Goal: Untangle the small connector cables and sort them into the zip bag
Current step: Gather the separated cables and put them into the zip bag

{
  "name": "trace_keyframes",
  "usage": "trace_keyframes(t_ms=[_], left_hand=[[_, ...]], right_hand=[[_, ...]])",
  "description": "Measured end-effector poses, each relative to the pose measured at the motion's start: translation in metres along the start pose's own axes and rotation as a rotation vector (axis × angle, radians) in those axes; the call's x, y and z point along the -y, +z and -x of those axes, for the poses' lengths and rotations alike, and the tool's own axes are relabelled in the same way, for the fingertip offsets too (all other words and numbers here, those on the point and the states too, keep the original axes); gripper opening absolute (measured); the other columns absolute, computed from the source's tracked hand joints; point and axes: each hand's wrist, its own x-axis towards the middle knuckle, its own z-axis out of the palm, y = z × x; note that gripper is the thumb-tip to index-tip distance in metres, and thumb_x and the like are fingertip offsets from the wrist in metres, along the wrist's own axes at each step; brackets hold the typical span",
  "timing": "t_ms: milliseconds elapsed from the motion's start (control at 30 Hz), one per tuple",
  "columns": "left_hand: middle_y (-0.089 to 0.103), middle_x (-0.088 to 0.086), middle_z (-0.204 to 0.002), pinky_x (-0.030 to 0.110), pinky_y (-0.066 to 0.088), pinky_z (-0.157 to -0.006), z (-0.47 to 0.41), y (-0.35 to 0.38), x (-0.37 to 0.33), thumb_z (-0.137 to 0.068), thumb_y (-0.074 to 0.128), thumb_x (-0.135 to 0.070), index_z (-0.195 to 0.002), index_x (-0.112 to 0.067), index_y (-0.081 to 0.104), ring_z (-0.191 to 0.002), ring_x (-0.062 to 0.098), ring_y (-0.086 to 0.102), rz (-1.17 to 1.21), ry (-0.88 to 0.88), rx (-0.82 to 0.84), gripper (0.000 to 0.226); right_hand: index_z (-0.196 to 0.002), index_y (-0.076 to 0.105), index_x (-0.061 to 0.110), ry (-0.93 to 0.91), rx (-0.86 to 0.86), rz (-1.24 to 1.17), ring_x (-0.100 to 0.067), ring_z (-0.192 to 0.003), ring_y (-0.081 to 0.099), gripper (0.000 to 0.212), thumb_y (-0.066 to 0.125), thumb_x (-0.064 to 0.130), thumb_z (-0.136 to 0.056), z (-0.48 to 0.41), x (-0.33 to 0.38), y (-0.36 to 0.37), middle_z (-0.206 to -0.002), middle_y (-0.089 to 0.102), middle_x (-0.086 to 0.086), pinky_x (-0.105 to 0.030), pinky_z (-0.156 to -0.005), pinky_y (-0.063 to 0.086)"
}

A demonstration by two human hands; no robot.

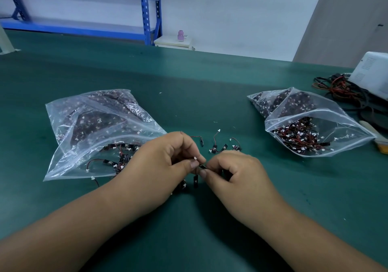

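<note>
Fingers (193, 164) of both hands meet at the middle of my view, curled in tight. The left hand (165, 162) and right hand (233, 173) each pinch the same cable (202, 166) between thumb and forefinger, thumb tips almost touching. Most of it is hidden. I see only a short black connector lying roughly left to right between the thumbs, a white plug poking up above the left thumb, and a second black piece hanging below with its long axis pointing toward me. I cannot tell whether that is one cable or several knotted together. More dark pieces show under the left hand, mostly covered by it.

Both wrists are low near the table (210, 86), knuckles up, and the forearms run in from the bottom corners, cut off by the frame edge.

Just beyond the fingers, loose cables (222, 145) lie scattered on the table. The left bag (94, 128) lies flat with its open mouth beside the left hand, its contents blurred by the plastic. The right bag (310, 128) lies well apart, its mouth gaping toward me. Past it are a wire bundle (340, 91) and a white box (373, 74), cut off at the right. A blue rack (147, 9) stands behind.
</note>
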Motion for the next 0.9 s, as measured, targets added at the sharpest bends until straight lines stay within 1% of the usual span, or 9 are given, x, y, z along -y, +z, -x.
trace_keyframes(t_ms=[133,267,400,500,600,667,733,800,900], left_hand=[[0.069,-0.007,-0.073,0.034,0.054,-0.062,-0.002,-0.002,0.003,-0.086,0.072,-0.017,-0.084,-0.033,0.063,-0.065,0.015,0.064,-0.128,0.011,-0.053,0.018],[0.066,-0.013,-0.069,0.014,0.043,-0.053,-0.002,-0.004,0.004,-0.084,0.075,-0.020,-0.082,-0.035,0.062,-0.057,0.003,0.056,-0.215,0.006,-0.085,0.020],[0.067,-0.019,-0.075,0.014,0.046,-0.058,-0.002,-0.004,0.003,-0.084,0.074,-0.020,-0.086,-0.037,0.060,-0.066,0.003,0.061,-0.300,-0.001,-0.060,0.022],[0.066,-0.026,-0.083,0.017,0.048,-0.064,-0.001,-0.004,0.001,-0.085,0.071,-0.021,-0.089,-0.038,0.057,-0.076,0.001,0.062,-0.374,0.002,-0.014,0.023],[0.062,-0.034,-0.090,0.014,0.045,-0.068,-0.001,-0.006,0.001,-0.086,0.070,-0.024,-0.089,-0.039,0.054,-0.082,-0.003,0.059,-0.440,-0.004,0.008,0.022],[0.060,-0.036,-0.092,0.012,0.044,-0.069,-0.001,-0.006,0.002,-0.087,0.069,-0.027,-0.090,-0.040,0.053,-0.084,-0.004,0.058,-0.457,-0.012,0.008,0.021],[0.060,-0.036,-0.093,0.011,0.044,-0.070,-0.001,-0.006,0.002,-0.088,0.068,-0.027,-0.091,-0.040,0.053,-0.085,-0.006,0.058,-0.445,-0.013,0.000,0.019],[0.062,-0.034,-0.091,0.010,0.044,-0.071,0.000,-0.005,0.001,-0.088,0.068,-0.025,-0.092,-0.040,0.055,-0.085,-0.006,0.059,-0.414,-0.013,-0.011,0.020],[0.067,-0.023,-0.086,0.015,0.049,-0.067,0.000,-0.003,0.001,-0.088,0.070,-0.020,-0.091,-0.040,0.057,-0.075,-0.002,0.066,-0.290,-0.029,-0.039,0.024]], right_hand=[[-0.065,0.058,0.024,-0.035,-0.002,0.077,-0.009,-0.065,0.052,0.021,0.067,0.036,-0.080,0.000,-0.002,-0.003,-0.062,0.053,0.012,-0.029,-0.067,0.036],[-0.061,0.055,0.023,-0.034,-0.039,0.062,-0.011,-0.064,0.051,0.022,0.068,0.030,-0.077,-0.002,-0.005,-0.008,-0.060,0.050,0.011,-0.032,-0.065,0.038],[-0.060,0.059,0.018,-0.002,-0.107,-0.044,-0.014,-0.063,0.053,0.018,0.067,0.021,-0.075,-0.005,-0.010,-0.010,-0.059,0.053,0.006,-0.029,-0.057,0.041],[-0.060,0.060,0.019,0.014,-0.145,-0.069,-0.013,-0.064,0.055,0.016,0.065,0.017,-0.075,-0.006,-0.011,-0.010,-0.061,0.056,0.005,-0.024,-0.056,0.041],[-0.059,0.060,0.017,0.051,-0.212,-0.123,-0.013,-0.063,0.056,0.016,0.064,0.016,-0.075,-0.006,-0.012,-0.011,-0.061,0.058,0.006,-0.023,-0.057,0.042],[-0.059,0.060,0.017,0.112,-0.258,-0.147,-0.010,-0.062,0.055,0.017,0.065,0.018,-0.076,-0.007,-0.014,-0.013,-0.061,0.059,0.007,-0.019,-0.057,0.041],[-0.059,0.062,0.020,0.175,-0.273,-0.098,-0.008,-0.063,0.056,0.021,0.071,0.021,-0.078,-0.008,-0.017,-0.014,-0.062,0.061,0.010,-0.017,-0.056,0.040],[-0.058,0.063,0.022,0.214,-0.264,-0.017,-0.008,-0.065,0.056,0.025,0.078,0.024,-0.078,-0.009,-0.020,-0.014,-0.065,0.061,0.012,-0.019,-0.056,0.040],[-0.060,0.064,0.022,0.248,-0.228,0.055,-0.007,-0.064,0.055,0.027,0.080,0.036,-0.076,-0.010,-0.021,-0.013,-0.063,0.060,0.010,-0.028,-0.058,0.044]])
